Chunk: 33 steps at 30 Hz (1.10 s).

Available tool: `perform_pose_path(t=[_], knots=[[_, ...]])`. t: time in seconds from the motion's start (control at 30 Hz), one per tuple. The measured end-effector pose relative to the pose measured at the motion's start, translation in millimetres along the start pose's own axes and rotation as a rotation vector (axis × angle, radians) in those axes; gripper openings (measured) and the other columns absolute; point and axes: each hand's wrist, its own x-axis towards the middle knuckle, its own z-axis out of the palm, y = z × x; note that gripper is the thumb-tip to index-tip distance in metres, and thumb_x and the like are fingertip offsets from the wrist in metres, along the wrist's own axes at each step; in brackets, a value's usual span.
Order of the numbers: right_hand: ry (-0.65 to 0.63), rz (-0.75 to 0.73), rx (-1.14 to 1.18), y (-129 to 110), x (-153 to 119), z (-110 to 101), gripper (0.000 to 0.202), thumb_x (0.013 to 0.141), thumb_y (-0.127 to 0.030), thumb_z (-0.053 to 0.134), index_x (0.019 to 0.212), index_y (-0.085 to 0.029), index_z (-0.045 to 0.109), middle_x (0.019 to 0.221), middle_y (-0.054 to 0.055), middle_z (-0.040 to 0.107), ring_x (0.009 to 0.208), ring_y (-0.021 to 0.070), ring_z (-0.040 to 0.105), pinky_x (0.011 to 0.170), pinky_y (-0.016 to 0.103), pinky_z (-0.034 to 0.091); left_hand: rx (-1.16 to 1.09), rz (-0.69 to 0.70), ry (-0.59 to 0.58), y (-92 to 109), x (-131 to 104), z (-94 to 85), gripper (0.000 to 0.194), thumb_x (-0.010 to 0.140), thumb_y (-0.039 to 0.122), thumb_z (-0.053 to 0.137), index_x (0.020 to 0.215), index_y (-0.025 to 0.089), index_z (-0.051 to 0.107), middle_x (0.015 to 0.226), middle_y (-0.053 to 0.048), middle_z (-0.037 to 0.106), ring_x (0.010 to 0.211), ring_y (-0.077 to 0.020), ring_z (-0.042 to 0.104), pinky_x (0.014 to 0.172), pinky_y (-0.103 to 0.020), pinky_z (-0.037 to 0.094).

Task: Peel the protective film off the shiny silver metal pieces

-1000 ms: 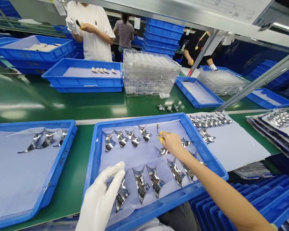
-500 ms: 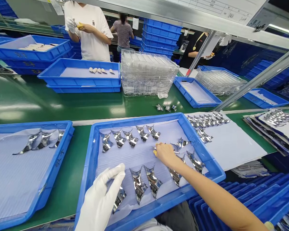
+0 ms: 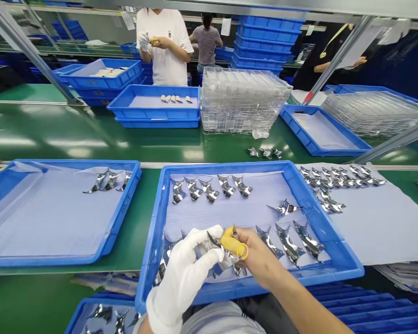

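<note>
Your gloved left hand pinches a mirror-bright, pointed piece over the blue plastic tray, towards its near edge; your right hand bunches its yellow-capped fingers against it (their exact grip is hidden). Curved, glossy pieces row the paper liner along the tray's far edge; others fill its near right corner.

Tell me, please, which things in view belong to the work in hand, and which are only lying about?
In the work:
- gloved left hand and right hand
- shiny part held between them
- near blue tray with more parts

Seemingly just lying about:
- clear plastic stack
- tall blue stack
- far tray with pale pieces
</note>
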Motion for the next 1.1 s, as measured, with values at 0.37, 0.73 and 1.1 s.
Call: perform_pose_path(t=[0.37, 0.73, 1.1], knots=[[0.207, -0.881, -0.773, 34, -33, 19, 0.024, 0.093, -0.006, 0.06, 0.106, -0.024, 0.068, 0.078, 0.002, 0.074, 0.061, 0.0168, 0.063, 0.058, 0.027, 0.045, -0.24, -0.033, 0.255, 0, -14, -1.8, 0.031, 0.077, 0.046, 0.085, 0.092, 0.019, 0.081, 0.093, -0.008, 0.082, 0.08, -0.0202, 0.076, 0.075, -0.026, 0.062], [0.225, -0.79, -0.618, 40, -27, 15, 0.025, 0.091, -0.001, 0.054, 0.084, -0.023, 0.063, 0.074, 0.002, 0.071, 0.062, 0.0154, 0.062, 0.058, 0.025, 0.047, 0.229, 0.51, 0.315, -9, -37, -7.9, 0.033, 0.096, 0.02, 0.064, 0.122, 0.036, 0.076, 0.106, -0.001, 0.081, 0.096, -0.0214, 0.072, 0.084, -0.031, 0.056], [0.088, -0.579, -0.213, 38, -23, 19, 0.034, 0.099, -0.035, 0.063, 0.069, -0.021, 0.057, 0.062, -0.005, 0.047, 0.056, 0.0117, 0.038, 0.055, 0.025, 0.034, 0.156, 0.66, 0.266, -4, -33, -9.3, 0.036, 0.091, 0.01, 0.069, 0.121, 0.03, 0.074, 0.097, 0.0, 0.079, 0.097, -0.0183, 0.069, 0.089, -0.03, 0.056]])
